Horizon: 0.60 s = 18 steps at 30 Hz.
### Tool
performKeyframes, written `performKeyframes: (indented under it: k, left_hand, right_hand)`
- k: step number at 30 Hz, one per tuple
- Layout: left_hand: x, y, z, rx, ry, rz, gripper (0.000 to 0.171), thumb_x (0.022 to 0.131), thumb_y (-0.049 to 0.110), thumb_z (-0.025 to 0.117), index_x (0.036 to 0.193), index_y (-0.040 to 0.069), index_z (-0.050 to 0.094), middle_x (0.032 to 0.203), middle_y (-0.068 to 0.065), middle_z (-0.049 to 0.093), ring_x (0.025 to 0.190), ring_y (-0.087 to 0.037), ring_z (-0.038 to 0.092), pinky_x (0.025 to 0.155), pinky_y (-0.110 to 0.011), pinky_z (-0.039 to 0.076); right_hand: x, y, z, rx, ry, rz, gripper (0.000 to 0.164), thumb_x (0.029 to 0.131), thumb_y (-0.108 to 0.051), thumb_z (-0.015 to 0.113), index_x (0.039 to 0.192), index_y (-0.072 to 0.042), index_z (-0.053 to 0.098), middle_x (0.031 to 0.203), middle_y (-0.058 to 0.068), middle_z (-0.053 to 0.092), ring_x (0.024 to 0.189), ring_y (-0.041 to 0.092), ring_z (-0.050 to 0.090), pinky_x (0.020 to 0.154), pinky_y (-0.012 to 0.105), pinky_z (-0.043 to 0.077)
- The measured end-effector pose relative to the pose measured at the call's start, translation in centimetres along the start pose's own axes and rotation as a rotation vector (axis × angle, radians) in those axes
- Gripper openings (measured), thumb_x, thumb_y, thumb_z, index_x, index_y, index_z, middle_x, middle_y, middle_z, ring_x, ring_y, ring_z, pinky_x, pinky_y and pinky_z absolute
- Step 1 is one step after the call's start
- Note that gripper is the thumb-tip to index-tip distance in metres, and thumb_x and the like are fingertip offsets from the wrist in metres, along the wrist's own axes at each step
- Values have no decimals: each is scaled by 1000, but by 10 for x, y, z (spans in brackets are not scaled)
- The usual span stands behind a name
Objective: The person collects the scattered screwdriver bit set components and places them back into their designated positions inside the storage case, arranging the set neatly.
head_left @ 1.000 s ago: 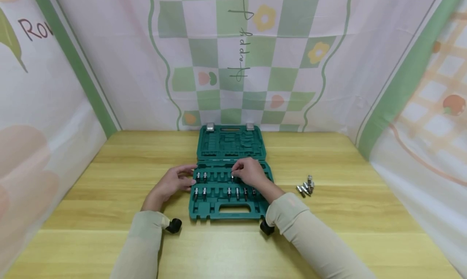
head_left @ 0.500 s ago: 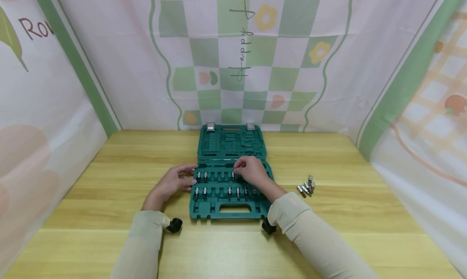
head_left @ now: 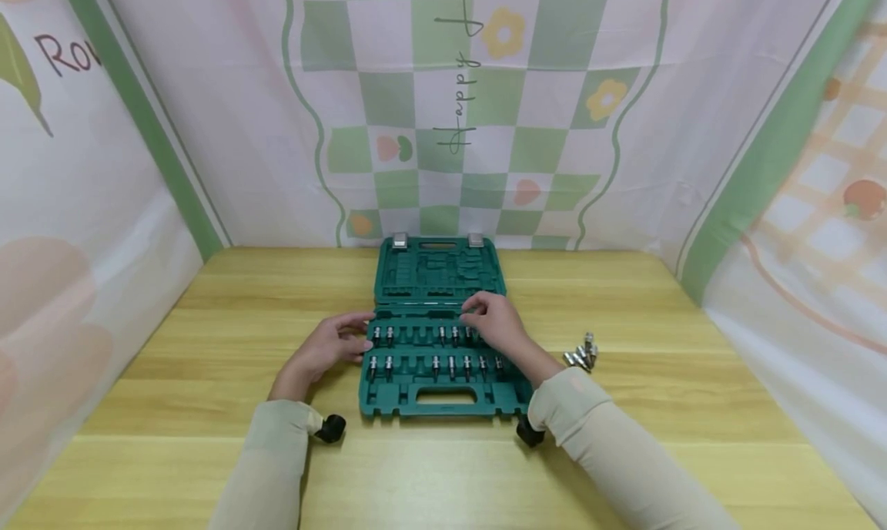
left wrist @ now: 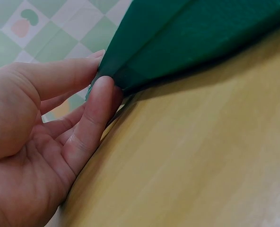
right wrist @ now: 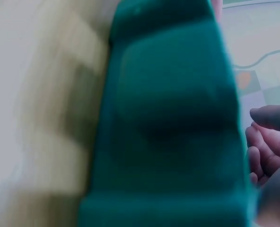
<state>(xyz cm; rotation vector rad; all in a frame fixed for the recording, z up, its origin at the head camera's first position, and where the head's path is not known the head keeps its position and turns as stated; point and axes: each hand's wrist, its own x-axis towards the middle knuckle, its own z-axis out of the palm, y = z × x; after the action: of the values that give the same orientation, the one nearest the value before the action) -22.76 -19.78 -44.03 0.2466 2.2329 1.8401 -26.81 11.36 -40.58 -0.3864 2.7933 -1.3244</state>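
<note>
A green tool case [head_left: 388,395] lies unfolded on the wooden table. Short silver-and-black bit sockets [head_left: 452,368] stand in its two rows of slots, with gaps toward the left middle of each row. My left hand [head_left: 326,349] rests against the left edge of the case; in the left wrist view, thumb and fingertips touch its green corner. Over the right part of the back row hovers my right hand [head_left: 500,322], fingers loosely bent. The right wrist view shows nothing between the thumb and fingers [right wrist: 256,137]. This hand and forearm hide the row's right end.
Several loose bit sockets [head_left: 580,357] lie in a small pile right of the case, partly behind the right forearm. The case's lid [head_left: 450,280] leans open at the back. A patterned cloth [head_left: 457,199] hangs behind the table [head_left: 208,360].
My right hand has let go of a bit socket in the back row and moved right and slightly up, uncovering sockets in both rows. The left hand stays where it was.
</note>
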Motion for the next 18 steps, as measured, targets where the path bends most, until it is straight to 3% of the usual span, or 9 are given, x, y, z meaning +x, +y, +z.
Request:
performKeyframes:
  k: [8, 18]
  left_hand:
    - [0, -1, 0, 6, 10, -2, 55, 92, -1, 63, 144, 6, 47, 129, -23, 46, 96, -28, 59, 78, -39, 57]
    - [1, -2, 1, 6, 7, 3, 54, 92, -1, 63, 144, 6, 47, 129, -23, 46, 96, -27, 59, 78, -39, 57]
  right_hand:
    - [-1, 8, -8, 2, 29, 32, 11, 93, -16, 68, 101, -9, 68, 78, 6, 60, 66, 21, 52, 57, 33, 45]
    - [-4, 16, -25, -19, 32, 12, 16, 94, -16, 66, 106, -5, 67, 71, 6, 56, 58, 21, 48, 53, 34, 42]
